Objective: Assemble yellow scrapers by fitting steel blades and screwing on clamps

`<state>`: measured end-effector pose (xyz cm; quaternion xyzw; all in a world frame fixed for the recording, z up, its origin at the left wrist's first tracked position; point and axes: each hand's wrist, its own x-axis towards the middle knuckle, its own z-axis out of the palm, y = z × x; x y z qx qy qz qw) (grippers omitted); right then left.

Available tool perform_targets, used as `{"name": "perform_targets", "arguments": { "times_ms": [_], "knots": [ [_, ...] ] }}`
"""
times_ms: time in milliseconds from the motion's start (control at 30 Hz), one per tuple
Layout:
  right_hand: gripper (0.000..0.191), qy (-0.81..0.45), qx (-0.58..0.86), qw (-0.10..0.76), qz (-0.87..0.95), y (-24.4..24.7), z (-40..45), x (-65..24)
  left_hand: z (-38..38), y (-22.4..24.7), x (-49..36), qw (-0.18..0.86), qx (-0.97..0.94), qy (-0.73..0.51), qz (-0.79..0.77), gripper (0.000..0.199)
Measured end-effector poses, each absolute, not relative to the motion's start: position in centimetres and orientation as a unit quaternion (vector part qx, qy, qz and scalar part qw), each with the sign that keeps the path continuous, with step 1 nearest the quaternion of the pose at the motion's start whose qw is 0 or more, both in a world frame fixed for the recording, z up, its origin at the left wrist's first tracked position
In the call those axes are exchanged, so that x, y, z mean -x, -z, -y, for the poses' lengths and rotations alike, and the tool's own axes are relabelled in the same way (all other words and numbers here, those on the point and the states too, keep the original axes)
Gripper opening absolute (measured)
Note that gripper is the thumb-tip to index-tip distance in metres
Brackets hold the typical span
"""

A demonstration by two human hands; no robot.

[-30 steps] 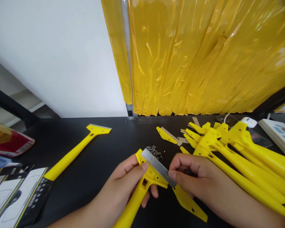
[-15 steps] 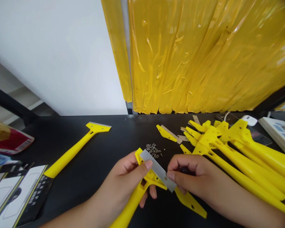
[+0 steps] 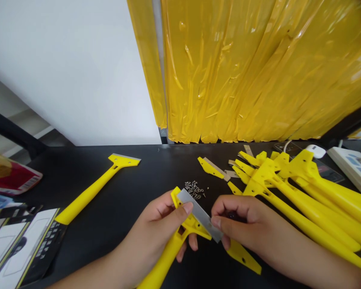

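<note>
Head view: blade, long axis slanting down-right.

- No word, brand or number can be read with certainty.
- A barcode is printed near the lower corner of the red-and-gold packet at the left edge; its digits are too small to be made out.
- A row of white characters is printed along the black border of the flat black-and-white package at the lower left, but they are too blurred to be deciphered.
</note>
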<state>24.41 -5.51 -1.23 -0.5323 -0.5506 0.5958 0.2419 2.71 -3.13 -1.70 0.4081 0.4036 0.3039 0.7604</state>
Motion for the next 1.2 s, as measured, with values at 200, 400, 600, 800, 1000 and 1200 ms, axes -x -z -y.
{"name": "perform_targets", "arguments": {
  "times_ms": [200, 400, 600, 800, 1000, 1200],
  "knots": [
    [0.022, -0.617, 0.525, 0.231, 0.538, 0.99, 5.48, -24.28, 2.94, 1.92, -2.67, 0.759, -0.417, -0.301, -0.399, 0.025],
    [0.024, -0.629, 0.513, 0.228, 0.538, 0.93, 5.37, -24.32, 2.88, 2.10, -2.56, 0.759, -0.419, -0.299, -0.398, 0.024],
    [0.026, -0.628, 0.512, 0.234, 0.537, 0.97, 5.35, -24.40, 3.01, 2.03, -2.60, 0.758, -0.421, -0.300, -0.398, 0.024],
    [0.022, -0.610, 0.515, 0.231, 0.556, 1.09, 5.48, -24.25, 2.96, 1.76, -2.74, 0.756, -0.419, -0.302, -0.403, 0.024],
    [0.020, -0.544, 0.543, 0.211, 0.603, 1.02, 5.77, -24.04, 3.07, 2.02, -2.64, 0.761, -0.410, -0.294, -0.407, 0.024],
    [0.023, -0.529, 0.551, 0.234, 0.602, 0.93, 5.83, -24.19, 3.23, 1.60, -2.65, 0.782, -0.416, -0.281, -0.369, 0.020]
  ]
}}
